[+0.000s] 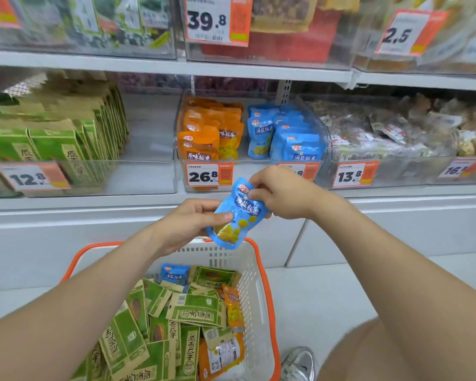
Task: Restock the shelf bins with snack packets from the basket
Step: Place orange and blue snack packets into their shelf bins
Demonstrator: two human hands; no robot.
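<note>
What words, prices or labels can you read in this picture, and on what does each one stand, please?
"39.8": price tag on the upper bin.
"2.5": upper right tag.
"12.8": tag on the green packets' bin.
"26.8": tag below the orange packets.
"13.8": tag on the mixed-snack bin.
"16.": far right tag, cut off.
"海盐板栗": blue packet held by left hand and right hand.
"原味板栗": front orange packet.
Barcodes and small print: unreadable.

blue snack packet [238,213] tilted above basket [254,273]
</note>
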